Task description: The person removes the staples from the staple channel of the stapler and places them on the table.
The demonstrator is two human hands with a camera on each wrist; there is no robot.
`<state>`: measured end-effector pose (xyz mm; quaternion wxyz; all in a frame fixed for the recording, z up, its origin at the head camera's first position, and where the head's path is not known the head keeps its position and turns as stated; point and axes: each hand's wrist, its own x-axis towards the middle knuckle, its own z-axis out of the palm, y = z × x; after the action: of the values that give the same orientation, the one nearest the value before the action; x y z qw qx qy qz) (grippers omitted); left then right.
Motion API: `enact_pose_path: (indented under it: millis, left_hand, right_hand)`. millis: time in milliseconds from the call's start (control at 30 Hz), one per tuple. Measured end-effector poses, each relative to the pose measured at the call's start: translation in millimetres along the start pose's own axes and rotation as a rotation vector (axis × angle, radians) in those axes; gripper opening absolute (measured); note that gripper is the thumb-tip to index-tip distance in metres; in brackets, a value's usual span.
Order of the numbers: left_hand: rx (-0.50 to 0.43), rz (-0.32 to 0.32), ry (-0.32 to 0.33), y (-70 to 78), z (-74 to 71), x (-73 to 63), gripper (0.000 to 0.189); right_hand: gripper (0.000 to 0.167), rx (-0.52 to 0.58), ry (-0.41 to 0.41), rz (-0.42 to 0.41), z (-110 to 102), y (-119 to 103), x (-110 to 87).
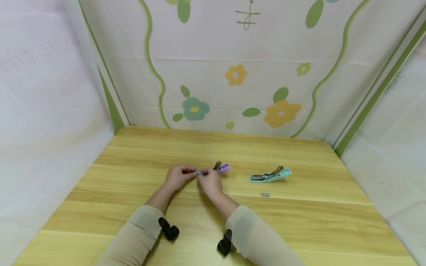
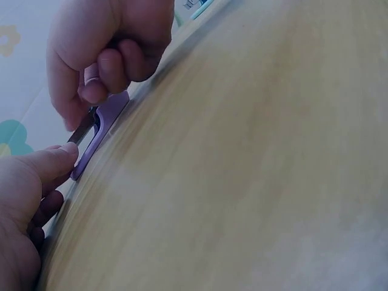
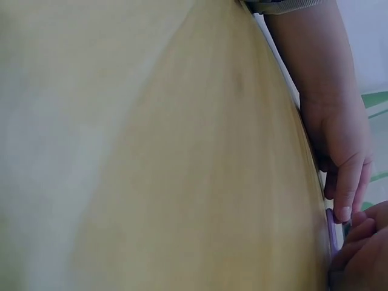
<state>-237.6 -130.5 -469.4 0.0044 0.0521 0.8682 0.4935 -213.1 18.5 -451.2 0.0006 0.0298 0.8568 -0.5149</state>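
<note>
A purple stapler point(image 1: 225, 168) lies on the table with its top arm swung up, partly covered by both hands. My left hand point(image 1: 177, 178) pinches its front end between thumb and fingers. My right hand point(image 1: 210, 183) bends over the middle of the stapler, fingers curled at its metal staple channel point(image 2: 82, 127). Whether a strip of staples is between the right fingertips is hidden. To the right, a mint green stapler point(image 1: 259, 178) rests opened, with a small grey strip of staples point(image 1: 265, 194) in front of it.
The wood-grain table point(image 1: 316, 221) carries all of this. A white floral curtain point(image 1: 206, 74) hangs behind it, and further curtains close in the left and right sides. A black camera point(image 1: 170, 231) is strapped at the left cuff, another point(image 1: 225, 244) at the right cuff.
</note>
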Motion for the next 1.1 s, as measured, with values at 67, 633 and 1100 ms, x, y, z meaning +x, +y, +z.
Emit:
enact_pose_path:
  millis: [67,633,1100]
  left_hand:
    - [-0.001,-0.002,-0.003,-0.4,0.4,0.1,0.019]
    - [-0.001,-0.011,0.003,-0.3,0.3,0.8,0.02]
    - [-0.014,-0.012,0.003,-0.7,1.1,0.7,0.019]
  right_hand:
    - [0.02,0.067,0.001,0.016,1,1,0.8]
    - [0.026,-0.229,-0.012,-0.022,-5,-4,-0.9]
    - [0.018,0.079,0.016,0.046,1,5,6.6]
